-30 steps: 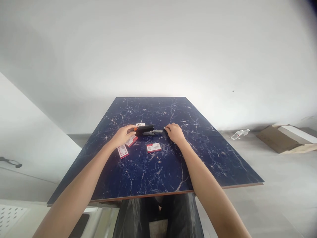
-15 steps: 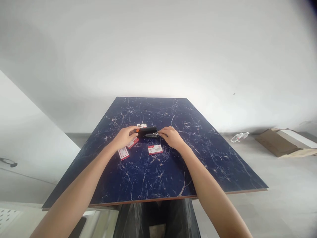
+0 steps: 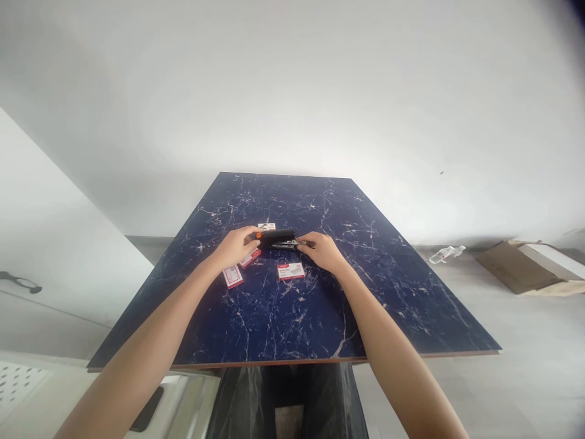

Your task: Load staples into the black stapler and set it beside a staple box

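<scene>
One stapler [image 3: 280,235], long axis sideways, pointing right

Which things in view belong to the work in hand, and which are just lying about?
Part of the work:
Black stapler: left hand holds its orange-marked end, right hand at its metal part
Probably the red-and-white boxes nearby
Possibly the white printed item behind the stapler

Apparently just lying about:
Cardboard box on the floor
Clear plastic bottle on the floor
</scene>
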Available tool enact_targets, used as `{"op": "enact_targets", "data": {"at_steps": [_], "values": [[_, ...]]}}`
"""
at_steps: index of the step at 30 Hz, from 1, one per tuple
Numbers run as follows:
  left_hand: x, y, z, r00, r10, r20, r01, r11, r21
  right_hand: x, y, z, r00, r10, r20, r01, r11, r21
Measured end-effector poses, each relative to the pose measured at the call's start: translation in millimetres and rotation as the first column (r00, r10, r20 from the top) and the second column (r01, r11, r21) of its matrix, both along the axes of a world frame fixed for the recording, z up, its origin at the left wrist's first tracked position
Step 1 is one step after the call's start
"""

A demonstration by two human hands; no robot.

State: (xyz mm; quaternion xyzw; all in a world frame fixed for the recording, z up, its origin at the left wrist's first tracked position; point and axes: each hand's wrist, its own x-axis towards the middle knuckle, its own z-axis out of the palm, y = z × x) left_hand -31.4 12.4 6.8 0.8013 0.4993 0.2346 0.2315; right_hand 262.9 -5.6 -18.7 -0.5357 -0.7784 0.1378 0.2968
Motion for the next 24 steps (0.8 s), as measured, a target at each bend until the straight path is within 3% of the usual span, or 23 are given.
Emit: {"op": "enact_targets", "data": {"at_steps": [4,8,10,16,21,24], "values": [[-1.5,4.1,-5.2,1.000,-0.013,-0.013,0.013,1.000,0.022,5.3,-8.0,14.2,0.982,-0.183,-0.048,0.179,0.980,-0.084],[-0.7,6.1,-11.7,0.998,-0.004,-0.057,0.009,0.997,0.082,5.5,-14.5,26.3,0.920,-0.392,-0.024,0.384,0.912,-0.145],[1.5,5.4,-12.9,0.997,0.025,-0.075,-0.018,0.995,0.096,-2.3,-17.8,27.6,0.925,-0.379,-0.032,0.365,0.909,-0.202],[4.4,4.0,-11.0,0.999,0.030,-0.011,-0.029,0.997,0.066,-38.4,-31.5,24.5,0.948,-0.220,-0.231,0.137,0.934,-0.329],[14.3,-5.7,-4.6,0.999,0.044,0.006,-0.044,0.998,0.040,-41.7,-25.2,14.7,0.901,-0.189,-0.391,-0.012,0.889,-0.458],[40.4,-21.3,-2.6,0.997,-0.038,-0.070,0.044,0.995,0.092,-40.5,-15.1,6.3,0.913,-0.206,-0.353,0.032,0.897,-0.441]]}}
